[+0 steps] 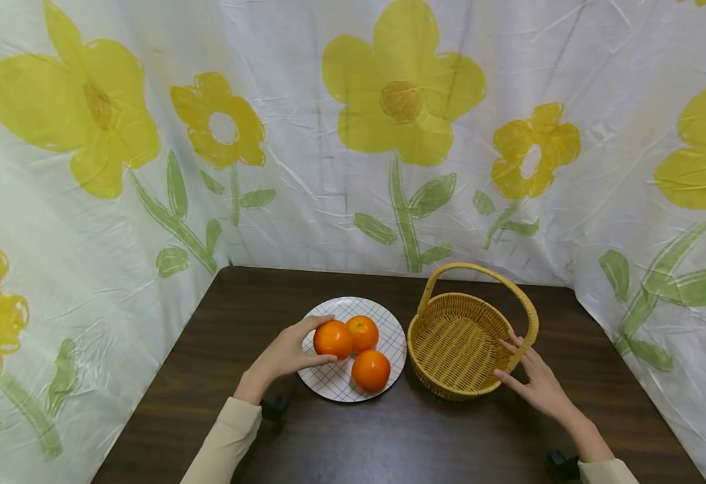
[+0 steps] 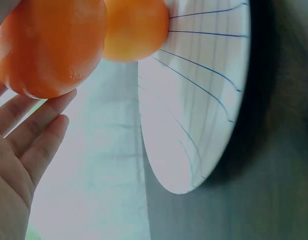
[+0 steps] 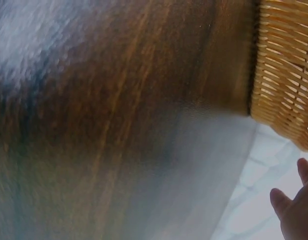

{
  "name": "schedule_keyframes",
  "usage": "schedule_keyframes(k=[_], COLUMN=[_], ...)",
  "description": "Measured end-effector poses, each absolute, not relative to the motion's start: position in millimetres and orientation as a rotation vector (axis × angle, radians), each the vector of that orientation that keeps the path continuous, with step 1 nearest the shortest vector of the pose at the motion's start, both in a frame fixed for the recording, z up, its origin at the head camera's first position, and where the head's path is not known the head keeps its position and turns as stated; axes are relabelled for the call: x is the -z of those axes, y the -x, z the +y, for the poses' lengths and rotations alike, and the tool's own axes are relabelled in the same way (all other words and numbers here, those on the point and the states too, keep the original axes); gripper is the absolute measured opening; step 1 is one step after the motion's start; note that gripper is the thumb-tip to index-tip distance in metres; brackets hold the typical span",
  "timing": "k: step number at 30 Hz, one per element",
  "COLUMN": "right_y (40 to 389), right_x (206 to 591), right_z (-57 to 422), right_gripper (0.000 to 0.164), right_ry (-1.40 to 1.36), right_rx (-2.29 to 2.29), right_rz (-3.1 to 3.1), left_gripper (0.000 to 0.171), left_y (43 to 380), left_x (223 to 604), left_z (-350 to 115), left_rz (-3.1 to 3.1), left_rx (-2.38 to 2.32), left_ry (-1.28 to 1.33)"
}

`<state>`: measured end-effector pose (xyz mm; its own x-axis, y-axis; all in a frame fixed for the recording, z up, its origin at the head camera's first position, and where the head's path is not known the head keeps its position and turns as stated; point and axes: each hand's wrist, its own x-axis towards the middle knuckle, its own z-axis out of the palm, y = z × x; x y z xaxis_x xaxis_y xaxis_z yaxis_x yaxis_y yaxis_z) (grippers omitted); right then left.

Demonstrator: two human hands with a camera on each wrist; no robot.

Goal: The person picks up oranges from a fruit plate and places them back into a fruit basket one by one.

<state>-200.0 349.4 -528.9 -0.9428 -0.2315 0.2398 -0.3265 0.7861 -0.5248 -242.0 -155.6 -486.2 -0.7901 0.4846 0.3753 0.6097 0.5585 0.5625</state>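
Note:
In the head view, a glossy orange (image 1: 332,339) sits between the thumb and fingers of my left hand (image 1: 289,349), which holds it from the left side. Two more oranges lie close by on the plate: one behind (image 1: 362,333) and one in front (image 1: 370,371). The left wrist view has the held orange (image 2: 51,47) large, with fingertips against its side. My right hand (image 1: 537,383) is at the right side of the yellow wicker basket (image 1: 458,346), its fingers spread around the foot of the basket's handle. The basket stands upright with nothing in it.
The round white plate (image 1: 392,349) with a dark grid pattern and dark rim is left of the basket. Both stand on a dark wooden table (image 1: 353,444). A white curtain (image 1: 304,202) with yellow flowers hangs behind and along the sides.

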Motion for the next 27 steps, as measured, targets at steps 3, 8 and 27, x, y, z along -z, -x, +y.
schedule_keyframes(k=[3,8,27], right_y=[201,203,200], right_x=[529,529,531], right_z=[350,350,350], right_gripper=[0.065,0.063,0.064], right_ry=[-0.446,-0.472,-0.445], right_rx=[-0.887,-0.896,-0.877], right_rz=[-2.814,-2.798,-2.797], left_gripper=[0.073,0.075,0.076], left_y=[244,247,253], left_x=[483,478,464], left_z=[-153,-148,-113], left_rz=[-2.616,-2.652,-2.614], left_rx=[1.050,1.039,1.003], left_ry=[0.930,0.913,1.029])
